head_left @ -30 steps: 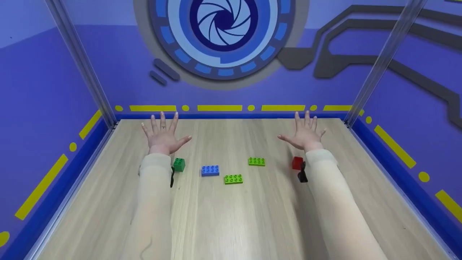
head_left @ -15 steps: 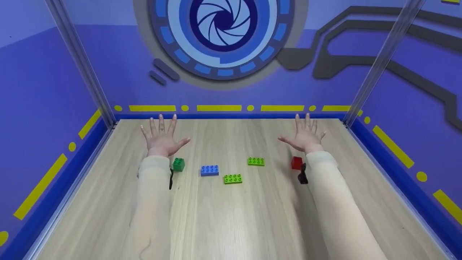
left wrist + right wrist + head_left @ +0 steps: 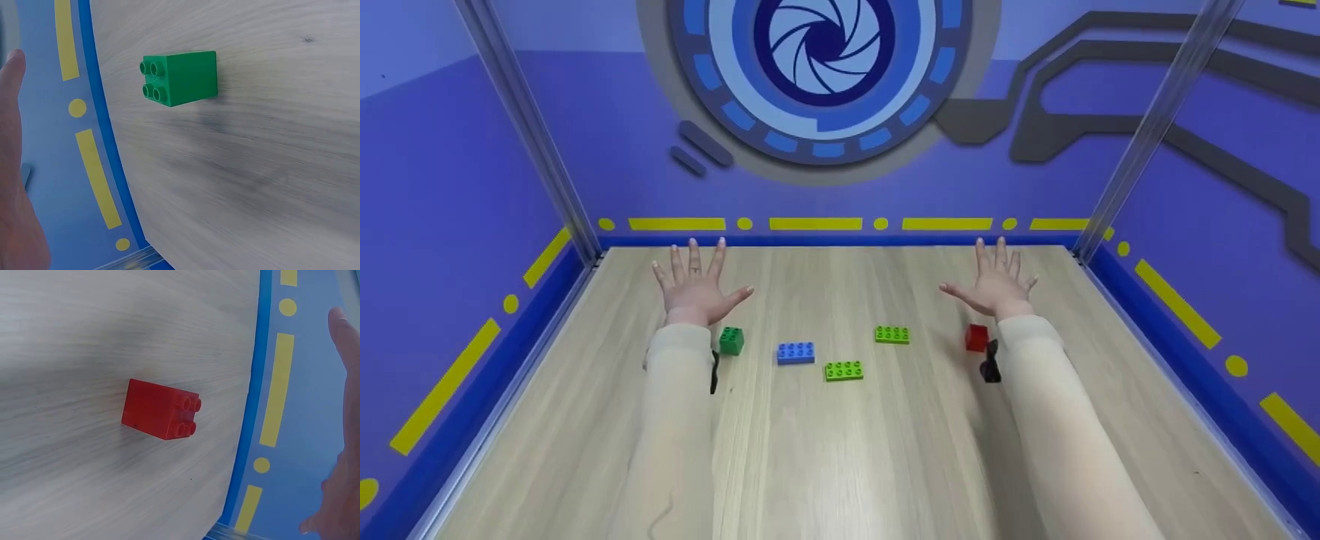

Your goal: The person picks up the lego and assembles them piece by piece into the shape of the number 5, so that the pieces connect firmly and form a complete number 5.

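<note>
My left hand (image 3: 696, 289) is held out over the far left of the table, palm down, fingers spread, holding nothing. Just nearer than it stands a tall green toy brick (image 3: 188, 77) with studs on top. On the other side my right hand (image 3: 996, 285) is spread the same way, with nothing in it. Beside that wrist is a red toy brick (image 3: 157, 409), partly behind a black clip in the head view. Between the arms lie a blue brick (image 3: 796, 353) and two lime-green bricks, one nearer (image 3: 844, 371) and one farther back (image 3: 892, 335).
The wooden table (image 3: 787, 465) is bounded by a blue-purple back wall (image 3: 607, 135) and side walls with yellow markings. Metal posts (image 3: 521, 112) stand at the back corners. A black clip (image 3: 991, 361) sits on the right wrist.
Both hands have sunk very slightly toward the near side in the head view, fingers still spread. The bricks have stayed where they were.
</note>
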{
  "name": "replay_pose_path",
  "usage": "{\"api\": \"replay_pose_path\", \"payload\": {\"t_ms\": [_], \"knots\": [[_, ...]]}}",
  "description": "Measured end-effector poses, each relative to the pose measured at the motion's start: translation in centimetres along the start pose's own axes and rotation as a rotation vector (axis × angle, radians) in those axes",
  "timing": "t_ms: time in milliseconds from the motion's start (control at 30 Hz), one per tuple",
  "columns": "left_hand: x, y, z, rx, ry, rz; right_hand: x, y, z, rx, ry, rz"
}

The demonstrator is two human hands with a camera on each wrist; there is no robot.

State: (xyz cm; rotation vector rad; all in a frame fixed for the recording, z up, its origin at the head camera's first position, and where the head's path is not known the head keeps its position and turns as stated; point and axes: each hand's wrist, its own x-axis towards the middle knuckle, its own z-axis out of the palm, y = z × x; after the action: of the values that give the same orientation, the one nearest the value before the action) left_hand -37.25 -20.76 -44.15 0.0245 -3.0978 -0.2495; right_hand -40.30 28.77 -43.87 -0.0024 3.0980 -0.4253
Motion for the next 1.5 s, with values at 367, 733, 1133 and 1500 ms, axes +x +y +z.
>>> {"api": "replay_pose_path", "payload": {"t_ms": [367, 733, 1133, 1500], "knots": [[-0.4, -0.7, 0.5, -0.080, -0.005, 0.010, -0.3, 0.9, 0.5, 0.177, -0.010, 0.002], [-1.0, 0.0, 2.2, -0.363, 0.037, 0.022, -1.3, 3.3, 2.4, 0.495, 0.018, 0.034], [-3.8, 2.0, 6.3, -0.916, 0.206, 0.050, -4.0, 6.2, 6.1, 1.051, 0.128, 0.040], [-7.4, 6.5, 10.0, -1.217, 0.237, 0.158, -5.6, 6.7, 8.2, 1.279, 0.131, 0.163]]}}
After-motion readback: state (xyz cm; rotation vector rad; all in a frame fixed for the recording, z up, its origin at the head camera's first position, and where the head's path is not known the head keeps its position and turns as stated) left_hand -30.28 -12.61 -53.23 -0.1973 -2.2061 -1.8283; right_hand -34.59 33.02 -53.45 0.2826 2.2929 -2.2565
